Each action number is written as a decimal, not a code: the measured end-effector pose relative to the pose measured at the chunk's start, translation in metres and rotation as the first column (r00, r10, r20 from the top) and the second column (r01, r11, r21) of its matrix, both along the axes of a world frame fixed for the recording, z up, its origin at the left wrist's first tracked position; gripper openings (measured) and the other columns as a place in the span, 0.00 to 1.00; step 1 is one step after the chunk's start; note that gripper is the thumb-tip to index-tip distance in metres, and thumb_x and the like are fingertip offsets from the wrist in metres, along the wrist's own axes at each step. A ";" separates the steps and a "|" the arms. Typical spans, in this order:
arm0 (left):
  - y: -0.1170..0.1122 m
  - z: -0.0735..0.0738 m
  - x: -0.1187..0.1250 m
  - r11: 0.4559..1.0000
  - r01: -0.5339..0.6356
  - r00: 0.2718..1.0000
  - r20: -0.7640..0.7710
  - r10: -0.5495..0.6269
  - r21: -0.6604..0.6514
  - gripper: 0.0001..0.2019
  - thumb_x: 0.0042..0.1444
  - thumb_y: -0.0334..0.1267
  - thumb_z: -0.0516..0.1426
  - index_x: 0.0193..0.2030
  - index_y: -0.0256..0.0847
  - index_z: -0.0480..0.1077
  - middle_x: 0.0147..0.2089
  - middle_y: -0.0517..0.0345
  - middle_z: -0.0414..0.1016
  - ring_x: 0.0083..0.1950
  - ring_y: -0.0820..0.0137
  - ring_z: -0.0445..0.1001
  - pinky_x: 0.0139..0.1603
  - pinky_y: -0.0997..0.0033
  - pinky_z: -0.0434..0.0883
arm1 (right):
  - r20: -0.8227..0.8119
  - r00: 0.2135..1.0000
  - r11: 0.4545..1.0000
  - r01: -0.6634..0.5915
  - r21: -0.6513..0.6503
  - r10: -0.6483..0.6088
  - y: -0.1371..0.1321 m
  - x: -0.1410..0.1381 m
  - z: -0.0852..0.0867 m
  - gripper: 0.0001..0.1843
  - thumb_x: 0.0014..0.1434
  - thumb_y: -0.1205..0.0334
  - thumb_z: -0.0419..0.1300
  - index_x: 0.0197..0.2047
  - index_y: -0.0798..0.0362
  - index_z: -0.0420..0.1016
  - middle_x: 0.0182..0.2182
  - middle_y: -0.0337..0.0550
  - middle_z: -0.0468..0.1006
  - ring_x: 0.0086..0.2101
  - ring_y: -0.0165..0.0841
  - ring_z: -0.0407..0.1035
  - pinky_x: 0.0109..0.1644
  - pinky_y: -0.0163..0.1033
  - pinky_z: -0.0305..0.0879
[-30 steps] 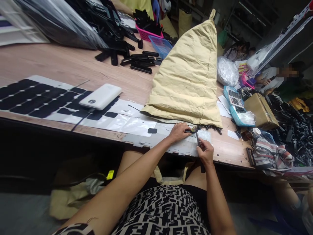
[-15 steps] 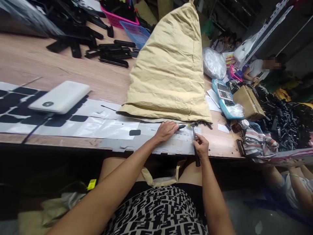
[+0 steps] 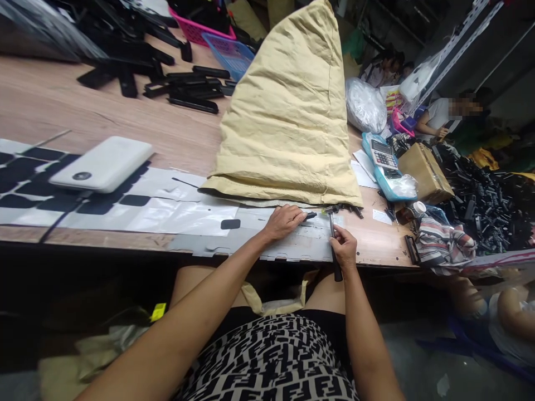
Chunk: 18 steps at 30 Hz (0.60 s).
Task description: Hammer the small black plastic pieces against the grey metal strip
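My right hand is closed around the handle of a small hammer, whose head lies close to the table near the front edge of a large beige cloth bag. My left hand rests low over the grey sheet on the table, fingers closed on a small black part that pokes out past the fingertips toward the hammer head. The part's other end is hidden under the hand. Several small dark pieces lie just right of the hammer head, along the bag's edge.
A white power bank with a cable sits on black pads at the left. Black parts, a pink basket and a blue basket stand behind. Rightward are a calculator, a cardboard box and a heap of black parts.
Both hands hold nearly the same places, with the hammer and the black part still in them. The view has shifted very slightly.
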<state>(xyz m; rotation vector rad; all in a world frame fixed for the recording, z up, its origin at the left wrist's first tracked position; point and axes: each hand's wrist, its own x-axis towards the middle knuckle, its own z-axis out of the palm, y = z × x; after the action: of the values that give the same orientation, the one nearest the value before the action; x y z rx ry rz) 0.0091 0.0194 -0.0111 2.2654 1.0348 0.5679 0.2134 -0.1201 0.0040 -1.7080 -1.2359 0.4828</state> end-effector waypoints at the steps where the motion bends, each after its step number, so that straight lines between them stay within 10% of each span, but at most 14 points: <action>1: 0.000 0.002 0.000 1.000 -0.001 1.000 0.009 0.001 -0.018 0.22 0.68 0.51 0.43 0.33 0.42 0.72 0.41 0.54 0.75 0.45 0.62 0.68 0.46 0.62 0.61 | 0.005 1.000 1.000 0.000 -0.004 0.000 0.000 0.000 0.000 0.25 0.50 0.61 0.62 0.51 0.52 0.83 0.31 0.38 0.73 0.29 0.30 0.63 0.37 0.36 0.68; 9: -0.037 0.032 -0.031 0.944 0.129 0.939 0.345 -0.016 -0.305 0.26 0.67 0.55 0.41 0.35 0.40 0.72 0.40 0.53 0.76 0.45 0.64 0.72 0.53 0.64 0.69 | -0.031 0.999 1.000 0.011 -0.007 -0.011 0.002 0.004 -0.005 0.26 0.49 0.59 0.63 0.51 0.53 0.83 0.32 0.39 0.75 0.29 0.30 0.63 0.36 0.37 0.68; 13: -0.082 0.048 -0.059 0.768 0.378 0.912 0.353 -0.211 -0.517 0.23 0.65 0.59 0.48 0.36 0.41 0.72 0.33 0.58 0.74 0.35 0.68 0.70 0.37 0.70 0.68 | -0.052 0.998 1.000 0.019 -0.017 -0.020 0.003 0.004 -0.007 0.27 0.48 0.59 0.63 0.52 0.54 0.83 0.32 0.40 0.76 0.29 0.30 0.64 0.38 0.38 0.69; 15: -0.103 0.044 -0.066 0.686 0.447 0.894 0.319 -0.316 -0.574 0.20 0.64 0.56 0.51 0.39 0.42 0.75 0.33 0.58 0.75 0.34 0.68 0.71 0.35 0.71 0.66 | -0.057 0.998 1.000 0.015 -0.014 -0.016 0.003 0.004 -0.006 0.27 0.48 0.59 0.63 0.52 0.55 0.83 0.32 0.40 0.76 0.29 0.30 0.64 0.38 0.38 0.69; 18: -0.127 0.015 -0.065 0.762 0.331 0.941 0.130 -0.314 -0.557 0.16 0.62 0.51 0.53 0.38 0.43 0.75 0.30 0.58 0.76 0.31 0.66 0.71 0.32 0.68 0.63 | -0.056 0.998 1.000 0.019 -0.006 -0.019 0.003 0.004 -0.006 0.26 0.48 0.60 0.63 0.52 0.55 0.83 0.32 0.40 0.75 0.29 0.30 0.64 0.38 0.38 0.69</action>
<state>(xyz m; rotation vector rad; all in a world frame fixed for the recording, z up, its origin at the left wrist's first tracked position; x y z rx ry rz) -0.0564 -0.1072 0.0035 1.8174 0.6520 0.1084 0.2171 -0.1167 -0.0016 -1.6979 -1.1779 0.5196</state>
